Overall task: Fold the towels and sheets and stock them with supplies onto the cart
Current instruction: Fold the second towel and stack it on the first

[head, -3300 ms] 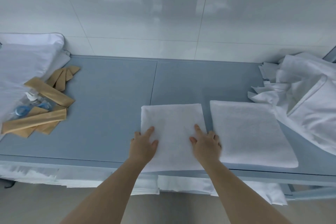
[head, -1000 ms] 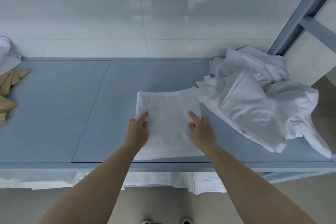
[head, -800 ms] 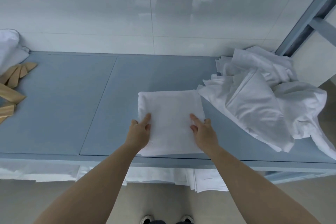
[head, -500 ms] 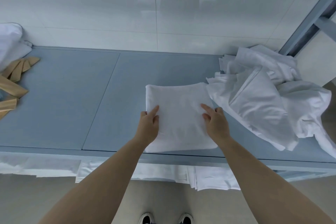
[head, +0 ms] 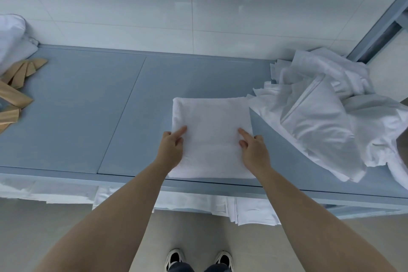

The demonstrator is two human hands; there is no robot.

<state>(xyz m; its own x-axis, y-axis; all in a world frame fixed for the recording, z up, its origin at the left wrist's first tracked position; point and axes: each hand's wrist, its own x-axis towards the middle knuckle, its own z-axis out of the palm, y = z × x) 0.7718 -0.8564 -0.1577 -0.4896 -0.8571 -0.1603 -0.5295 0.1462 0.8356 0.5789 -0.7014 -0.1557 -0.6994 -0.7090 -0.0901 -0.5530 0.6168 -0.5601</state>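
Right now the folded towel [head: 212, 137] is the thing to look from, and it lies flat on the blue table top [head: 88, 117], close to the front edge. At the towel's near left side, the left hand [head: 172, 150] holds the edge, with its first finger lying straight on top and the other fingers curled at the side. At the near right side, the right hand [head: 254, 152] does the same thing. I think the job now is to square up the towel stack, so both hands should push in evenly and keep the edges lined up. The towel is almost a square, a bit longer from front to back, and its long way points at the wall. Just past its far right corner, the messy pile of sheets [head: 320, 117] touches it. Far off to the left of the towel lie tan packets [head: 15, 97].
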